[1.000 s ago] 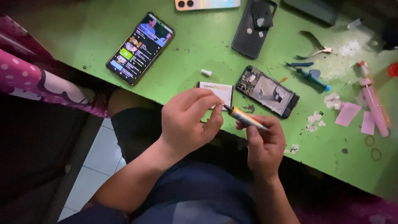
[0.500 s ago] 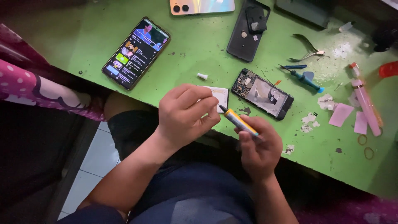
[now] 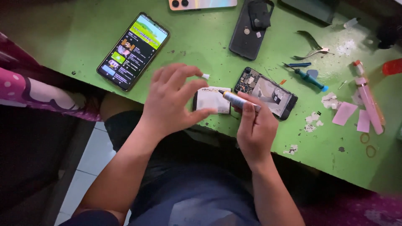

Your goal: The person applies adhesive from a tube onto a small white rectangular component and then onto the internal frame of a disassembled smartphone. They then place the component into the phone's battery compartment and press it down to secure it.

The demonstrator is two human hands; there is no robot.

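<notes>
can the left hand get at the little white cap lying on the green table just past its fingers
Probably yes. The small white cap lies bare on the green table, close beyond the left hand, whose fingers are spread with nothing in them. Nothing stands between; the right hand with its slim glue tube sits off to the side.

Lit phone (image 3: 133,51), black case (image 3: 250,30), pliers (image 3: 312,46), blue screwdriver (image 3: 310,79), pink tube (image 3: 368,98)

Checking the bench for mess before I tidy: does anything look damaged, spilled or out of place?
The small black phone lies opened, its insides bare, beside the right hand. White torn scraps are scattered over the green tabletop, whose paint is chipped and spotted.
</notes>
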